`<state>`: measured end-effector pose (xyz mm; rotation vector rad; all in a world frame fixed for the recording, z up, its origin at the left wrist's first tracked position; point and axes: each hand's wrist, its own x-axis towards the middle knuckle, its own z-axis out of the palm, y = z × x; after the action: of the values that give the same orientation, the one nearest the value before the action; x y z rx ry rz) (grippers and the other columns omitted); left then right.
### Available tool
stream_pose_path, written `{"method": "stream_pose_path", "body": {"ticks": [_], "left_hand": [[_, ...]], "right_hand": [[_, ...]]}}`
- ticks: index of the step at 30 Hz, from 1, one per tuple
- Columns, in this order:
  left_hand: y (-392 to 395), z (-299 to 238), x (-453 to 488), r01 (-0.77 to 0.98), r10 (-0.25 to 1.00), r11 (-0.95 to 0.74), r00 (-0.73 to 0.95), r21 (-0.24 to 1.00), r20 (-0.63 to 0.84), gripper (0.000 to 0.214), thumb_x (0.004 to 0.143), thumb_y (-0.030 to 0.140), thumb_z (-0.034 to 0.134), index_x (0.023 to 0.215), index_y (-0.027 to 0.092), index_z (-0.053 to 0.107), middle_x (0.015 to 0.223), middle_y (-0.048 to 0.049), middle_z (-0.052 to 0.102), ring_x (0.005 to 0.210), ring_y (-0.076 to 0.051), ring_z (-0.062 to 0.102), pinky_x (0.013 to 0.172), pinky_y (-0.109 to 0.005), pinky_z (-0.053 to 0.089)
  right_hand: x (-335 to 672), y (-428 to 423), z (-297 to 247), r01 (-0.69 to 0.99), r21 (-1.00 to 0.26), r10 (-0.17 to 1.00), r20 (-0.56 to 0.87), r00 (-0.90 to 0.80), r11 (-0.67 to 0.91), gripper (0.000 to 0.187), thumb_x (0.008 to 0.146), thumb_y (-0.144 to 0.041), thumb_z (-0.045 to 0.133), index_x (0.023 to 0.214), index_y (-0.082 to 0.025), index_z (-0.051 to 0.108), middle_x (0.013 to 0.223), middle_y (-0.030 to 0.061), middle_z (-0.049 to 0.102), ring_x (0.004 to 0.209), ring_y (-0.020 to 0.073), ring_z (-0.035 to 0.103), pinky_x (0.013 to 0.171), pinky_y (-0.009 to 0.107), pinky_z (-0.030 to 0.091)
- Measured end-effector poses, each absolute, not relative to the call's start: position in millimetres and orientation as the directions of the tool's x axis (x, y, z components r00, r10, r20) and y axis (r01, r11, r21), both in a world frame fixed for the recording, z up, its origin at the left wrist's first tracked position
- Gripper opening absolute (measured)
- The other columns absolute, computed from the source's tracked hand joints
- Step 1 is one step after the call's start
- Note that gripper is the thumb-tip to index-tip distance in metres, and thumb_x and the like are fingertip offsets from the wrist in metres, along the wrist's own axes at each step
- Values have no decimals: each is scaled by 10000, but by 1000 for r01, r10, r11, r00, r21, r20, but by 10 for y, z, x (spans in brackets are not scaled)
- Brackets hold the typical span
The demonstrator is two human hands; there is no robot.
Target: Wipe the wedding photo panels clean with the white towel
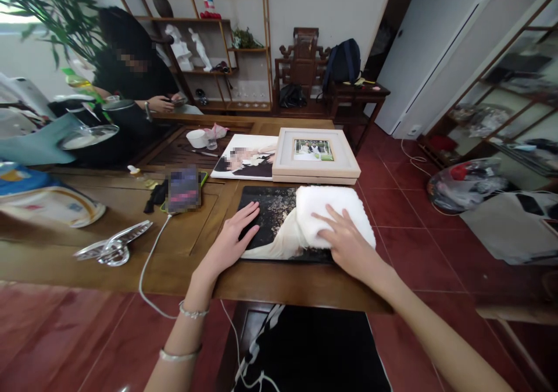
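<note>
A dark photo panel (272, 215) lies flat on the wooden table (192, 258) in front of me. My left hand (231, 238) rests flat on its left edge, fingers stretched out and apart. My right hand (346, 241) presses flat on a white folded cloth (333, 209) that covers the panel's right half. Behind the panel stands a pale wooden picture frame (316, 157) stacked on another, with a second photo print (246, 158) lying to its left.
A phone (183, 190) on a white cable lies left of the panel, a metal clip (111, 247) further left. Another person sits at the far left behind a kettle (120, 113). A cup (197, 138), shelves, a chair and bags on the red tiled floor surround the table.
</note>
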<state>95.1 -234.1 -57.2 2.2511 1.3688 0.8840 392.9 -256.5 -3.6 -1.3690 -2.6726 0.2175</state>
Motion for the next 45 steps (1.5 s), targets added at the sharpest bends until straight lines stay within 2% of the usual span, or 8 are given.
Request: {"method": "stream_pose_path", "body": {"ticks": [5,11,16,20,29,33,40,45], "left_hand": [[-2341,-593,942,667,890,-456,334,589,311,455,978,360,433,1404,202,463,1491,-85,425,1401,-240,348,1155,-478,286],[-2340,-599,942,669,891,-454,334,589,307,450,978,359,434,1396,197,470,1489,-87,426,1401,-235,346,1151,-480,290],[-2343,-586,949,670,893,-450,328,590,308,447,976,359,436,1394,204,471,1487,-91,428,1399,-238,350,1145,-492,293],[-2341,-587,947,663,887,-462,335,589,319,440,978,355,432,1391,211,474,1485,-90,432,1399,-237,351,1144,-494,294],[-2347,-564,962,663,884,-467,331,586,330,441,974,349,435,1391,215,477,1475,-91,447,1395,-245,359,1144,-484,303],[-2354,-555,969,666,887,-462,333,585,320,432,979,340,418,1388,217,479,1478,-90,442,1396,-245,356,1138,-490,310],[-2358,-558,977,673,890,-455,325,583,320,432,979,339,415,1384,202,479,1479,-89,442,1399,-234,352,1146,-472,302],[-2357,-543,975,676,888,-459,332,576,318,427,976,335,420,1372,192,492,1468,-101,455,1389,-241,369,1140,-477,311]], "right_hand": [[3893,-3282,-13,746,-247,772,9,-636,618,583,605,102,362,976,-187,705,1527,23,364,1448,365,89,1110,700,156],[3851,-3565,11,749,-263,770,-38,-637,608,547,625,96,366,935,-197,709,1550,-12,307,1444,384,74,1107,706,164],[3770,-3216,9,751,-249,770,-32,-637,611,609,619,99,355,1030,-194,695,1533,9,354,1445,381,79,1114,695,129],[3680,-2755,48,768,-245,785,-43,-618,592,673,603,91,361,1143,-182,655,1500,42,412,1437,391,137,1094,702,160],[3555,-2156,16,814,-174,825,-16,-565,554,702,637,76,382,1257,-177,592,1504,73,402,1418,407,192,1070,707,187],[3552,-2539,-48,810,-135,820,41,-571,570,623,692,90,376,1180,-185,650,1504,85,400,1421,417,179,1078,711,175],[3565,-3393,-177,740,-199,766,141,-627,642,312,823,-46,531,957,-242,734,1528,65,357,1418,449,154,1053,749,206],[3585,-3453,-111,739,-226,766,54,-641,634,325,815,-40,524,964,-241,732,1538,45,337,1420,446,146,1062,746,201]]}}
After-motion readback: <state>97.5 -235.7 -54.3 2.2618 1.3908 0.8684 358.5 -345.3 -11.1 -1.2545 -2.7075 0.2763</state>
